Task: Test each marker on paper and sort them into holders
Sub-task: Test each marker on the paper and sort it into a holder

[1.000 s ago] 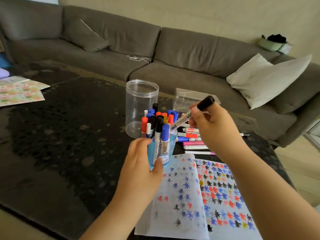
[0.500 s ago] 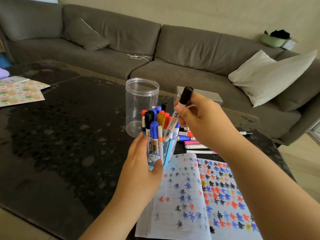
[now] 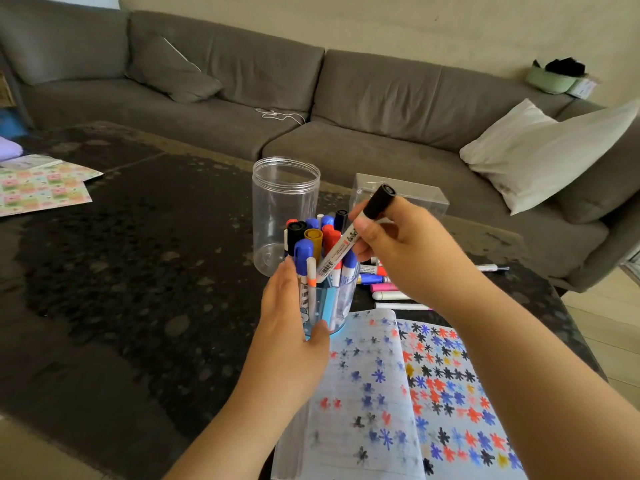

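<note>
My left hand [image 3: 292, 327] grips the blue cup holder [image 3: 337, 306], which is packed with several capped markers. My right hand [image 3: 405, 251] pinches a white marker with a black cap [image 3: 356, 233], tilted, its lower end down among the markers in the cup. An empty clear plastic jar [image 3: 285, 209] stands just behind the cup. An open notebook [image 3: 398, 403] covered in red, blue, black and yellow star marks lies in front. Several loose markers [image 3: 384, 289] lie on the table behind my right wrist.
A clear lidded box [image 3: 412, 195] sits behind my right hand. Patterned paper sheets [image 3: 41, 188] lie at the far left of the dark stone table [image 3: 121, 271]. A grey sofa [image 3: 346, 109] with a white cushion [image 3: 540, 150] runs along the back.
My right hand has brought the black-capped marker down and leftward, its lower end now in the blue cup. My left hand keeps its grip on the cup.
</note>
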